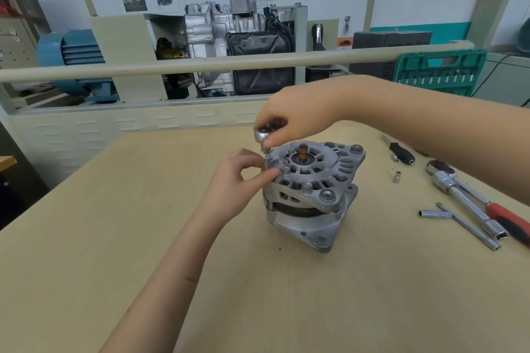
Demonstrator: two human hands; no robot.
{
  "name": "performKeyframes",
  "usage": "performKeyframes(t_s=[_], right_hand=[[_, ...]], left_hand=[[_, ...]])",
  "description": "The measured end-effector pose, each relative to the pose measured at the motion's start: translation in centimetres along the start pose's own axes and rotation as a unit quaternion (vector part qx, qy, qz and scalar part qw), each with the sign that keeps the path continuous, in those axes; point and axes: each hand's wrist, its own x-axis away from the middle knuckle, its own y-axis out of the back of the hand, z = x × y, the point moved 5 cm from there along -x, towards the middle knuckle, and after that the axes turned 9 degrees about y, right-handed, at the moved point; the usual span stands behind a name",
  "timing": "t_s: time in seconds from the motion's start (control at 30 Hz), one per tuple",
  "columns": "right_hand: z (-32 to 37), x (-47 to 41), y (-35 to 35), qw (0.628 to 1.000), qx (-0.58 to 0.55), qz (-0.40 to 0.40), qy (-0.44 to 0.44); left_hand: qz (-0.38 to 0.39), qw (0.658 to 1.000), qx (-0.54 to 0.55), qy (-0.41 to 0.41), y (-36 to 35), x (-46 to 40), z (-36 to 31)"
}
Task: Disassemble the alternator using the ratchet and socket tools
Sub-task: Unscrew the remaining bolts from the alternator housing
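A grey alternator (312, 192) stands upright in the middle of the wooden table (143, 209), its shaft end facing up. A small ratchet head (262, 135) with a socket extension (268, 159) stands vertically on a bolt at the housing's left rim. My right hand (289, 117) grips the ratchet head from above. My left hand (243, 175) pinches the lower part of the extension between thumb and fingers, beside the housing. The bolt under the socket is hidden.
To the right lie a large ratchet with a red-black handle (470, 195), a T-shaped socket wrench (459, 219), a black-handled driver (401, 152) and a loose small socket (396, 177). A green socket case (438, 71) stands behind. A training bench with an engine model (229, 46) lies beyond the table.
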Motion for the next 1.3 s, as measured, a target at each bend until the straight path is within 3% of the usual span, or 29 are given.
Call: performKeyframes(t_s=[0.1,0.27,0.4,0.63,0.8,0.87,1.07,1.3], right_hand=[[-0.2,0.4,0.0,1.000,-0.011,-0.010,0.000],[-1.2,0.4,-0.5,0.996,0.038,-0.019,-0.073],[-1.0,0.1,-0.4,0.997,0.046,-0.008,-0.063],[-0.4,0.8,0.0,1.000,0.022,-0.011,-0.003],[-0.6,0.2,-0.4,0.994,0.064,-0.014,-0.084],[-0.2,-0.4,-0.4,0.993,0.082,-0.025,-0.079],[-0.3,0.5,-0.1,0.998,0.030,0.010,-0.045],[-1.1,0.1,-0.6,0.995,0.023,-0.042,-0.092]], left_hand=[[0.021,0.999,0.027,0.010,-0.2,0.1,0.1],[-0.047,0.999,-0.015,-0.007,-0.4,0.2,-0.4],[-0.072,0.997,-0.034,-0.019,-0.4,0.5,-0.7],[0.013,1.000,0.022,-0.004,-0.7,0.1,0.0],[-0.078,0.997,0.027,0.001,-0.8,0.4,0.3],[-0.090,0.995,0.031,0.004,-0.6,0.3,0.5],[0.024,0.997,0.067,0.016,-0.3,0.1,0.7],[-0.078,0.997,0.024,0.008,-0.6,0.3,0.7]])
